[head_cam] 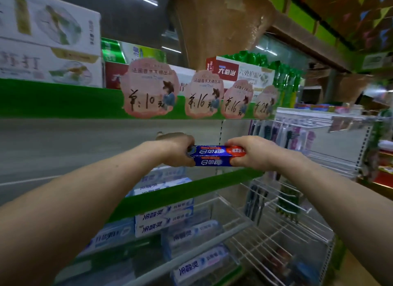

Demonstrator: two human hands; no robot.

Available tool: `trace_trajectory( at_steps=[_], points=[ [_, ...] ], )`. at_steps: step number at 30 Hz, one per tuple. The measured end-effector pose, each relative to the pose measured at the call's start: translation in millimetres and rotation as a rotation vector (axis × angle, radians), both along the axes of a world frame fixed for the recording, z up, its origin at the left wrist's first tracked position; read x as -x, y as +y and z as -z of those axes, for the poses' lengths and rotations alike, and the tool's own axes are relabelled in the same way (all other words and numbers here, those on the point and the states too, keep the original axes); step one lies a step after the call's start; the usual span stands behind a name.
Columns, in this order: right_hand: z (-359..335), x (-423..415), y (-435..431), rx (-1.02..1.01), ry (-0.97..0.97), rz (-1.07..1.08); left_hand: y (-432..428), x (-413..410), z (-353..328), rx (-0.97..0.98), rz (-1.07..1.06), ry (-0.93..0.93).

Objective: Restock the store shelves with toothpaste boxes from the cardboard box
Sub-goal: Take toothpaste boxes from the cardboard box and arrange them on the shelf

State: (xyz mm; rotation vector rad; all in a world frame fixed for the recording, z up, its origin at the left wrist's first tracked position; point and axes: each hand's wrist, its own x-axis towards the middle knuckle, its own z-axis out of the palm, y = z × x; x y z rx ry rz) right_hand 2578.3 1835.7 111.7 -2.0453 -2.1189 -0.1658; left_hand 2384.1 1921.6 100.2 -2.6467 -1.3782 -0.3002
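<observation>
A store shelf unit fills the view. Its upper shelf (63, 100) runs from nine to three o'clock with a green front strip, and the middle shelf (180, 192) shows a matching green edge slanting from seven toward four o'clock. A grey back panel (85, 141) lies between the two.

At ten o'clock big white cartons (49, 41) stand on the upper shelf. At twelve o'clock a brown woven cone (221, 19) hangs overhead. White wire racks (276, 232) spread out at five o'clock, and packaged toothbrushes (287, 134) hang at three o'clock.

Four pink price tags (148, 90) with handwritten numbers are fixed along the upper strip, from just above centre toward two o'clock. White-and-blue toothpaste boxes (163, 217) are stacked under the middle shelf at six o'clock.

Just off centre toward five o'clock is the toothpaste box (214, 156), held level in the air above the middle shelf's edge and in front of the back panel. It is long and narrow, deep blue with white characters that read upside down, and it turns red at its right end. Two bands of the same print sit one above the other. I cannot tell whether that is one box showing two faces or two boxes stacked.

The left hand (178, 151) grips its left end with fingers curled round it. The right hand (251, 153) grips the red end the same way.
</observation>
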Motion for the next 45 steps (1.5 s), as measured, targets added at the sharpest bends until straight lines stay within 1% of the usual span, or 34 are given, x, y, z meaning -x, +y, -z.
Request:
trace_trajectory(
  at_steps=[2, 8, 12, 17, 21, 25, 27, 29, 32, 34, 35, 36, 38, 39, 41, 42, 44, 45],
  points=[
    [4, -10, 12, 0.003, -0.019, -0.038, 5, -7, 4, 0.036, -0.04, -0.005],
    [11, -28, 57, -0.009, -0.03, -0.126, 23, -18, 11, -0.04, -0.139, 0.051],
    [13, -29, 89, 0.009, 0.0, -0.176, 43, -16, 10, -0.017, -0.184, 0.054],
    [15, -27, 128, 0.032, -0.023, -0.196, 70, -16, 6, -0.023, -0.241, 0.119],
    [10, -26, 147, 0.082, -0.049, -0.178, 86, -22, -1, -0.071, -0.22, 0.144],
    [10, -19, 161, 0.1, 0.031, -0.263, 92, -24, -7, -0.145, -0.152, 0.162],
    [8, -17, 167, 0.089, 0.073, -0.311, 95, -24, -9, -0.165, -0.104, 0.144],
    [6, -17, 172, 0.078, 0.097, -0.333, 96, -26, -10, -0.131, -0.085, 0.087],
    [2, -20, 183, 0.131, 0.156, -0.307, 95, -31, -11, -0.073, -0.136, -0.008],
    [2, -26, 190, 0.174, 0.254, -0.283, 93, -38, -11, -0.101, -0.213, -0.065],
    [3, -29, 194, 0.184, 0.354, -0.267, 92, -42, -11, -0.099, -0.261, -0.123],
    [4, -33, 196, 0.191, 0.482, -0.247, 90, -47, -12, -0.057, -0.304, -0.219],
    [8, -41, 199, 0.203, 0.773, -0.201, 89, -57, -13, 0.136, -0.353, -0.434],
    [10, -44, 200, 0.22, 0.921, -0.186, 86, -65, -13, 0.252, -0.352, -0.475],
    [17, -47, 202, 0.262, 1.154, -0.179, 85, -80, -7, 0.408, -0.331, -0.47],
    [20, -47, 203, 0.278, 1.229, -0.177, 84, -87, -3, 0.428, -0.326, -0.465],
    [26, -49, 204, 0.302, 1.311, -0.176, 88, -97, 4, 0.41, -0.338, -0.464],
    [28, -51, 205, 0.307, 1.304, -0.176, 91, -99, 7, 0.405, -0.352, -0.452]
  ],
)
